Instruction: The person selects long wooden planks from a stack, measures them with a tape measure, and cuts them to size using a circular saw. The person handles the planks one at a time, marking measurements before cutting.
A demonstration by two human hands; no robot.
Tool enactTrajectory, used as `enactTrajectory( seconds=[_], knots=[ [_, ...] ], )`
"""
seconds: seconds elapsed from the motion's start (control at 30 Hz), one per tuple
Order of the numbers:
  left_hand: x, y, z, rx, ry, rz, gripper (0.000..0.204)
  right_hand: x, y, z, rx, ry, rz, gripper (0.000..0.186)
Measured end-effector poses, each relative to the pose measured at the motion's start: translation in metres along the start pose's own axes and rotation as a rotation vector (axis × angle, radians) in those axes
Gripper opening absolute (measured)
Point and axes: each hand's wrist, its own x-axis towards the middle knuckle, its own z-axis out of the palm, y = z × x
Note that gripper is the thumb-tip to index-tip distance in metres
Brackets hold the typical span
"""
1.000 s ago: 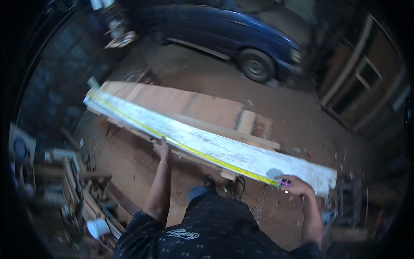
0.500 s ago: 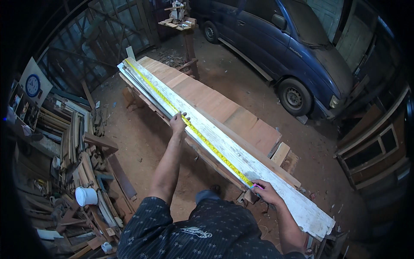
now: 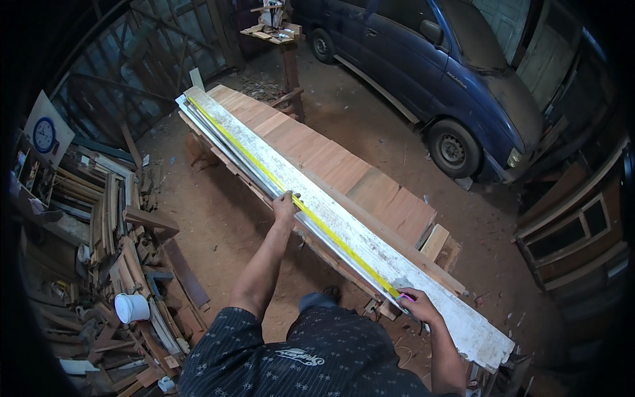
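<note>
left hand (image 3: 286, 207), grip unclear, touches the long yellow tape (image 3: 350, 252); right hand (image 3: 421, 306) clasps its pink-trimmed case (image 3: 405, 298).

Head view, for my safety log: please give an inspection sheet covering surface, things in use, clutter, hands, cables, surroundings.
Surface: brown panels, white board along their near side.
Job's things: yellow tape, stretched along the white board.
Clutter: bucket and scrap wood, at left.
Hands: left hand at the yellow tape midway; right hand grips its case.
Cables: thin strand on the floor; cannot tell if cable.
Surroundings: van beyond the panels; clock at left.
</note>
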Motion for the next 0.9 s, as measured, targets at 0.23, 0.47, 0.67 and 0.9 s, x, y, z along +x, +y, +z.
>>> enactTrajectory(
  seconds=[0.23,0.47,0.67,0.9],
  knots=[
    [0.002,-0.026,-0.007,-0.044,0.029,-0.053,0.033,0.005,-0.011,0.000,-0.067,0.010,0.020,0.043],
    [0.004,-0.023,-0.010,0.217,0.103,0.113,0.041,0.044,-0.060,0.026,-0.151,0.010,0.040,0.050],
    [-0.001,-0.039,-0.031,0.843,0.153,0.578,0.057,0.089,-0.089,0.056,-0.169,-0.026,0.058,0.051],
    [-0.054,-0.037,-0.022,1.149,0.002,0.759,0.058,0.099,-0.095,0.067,-0.228,0.041,0.039,0.051]
  ],
)
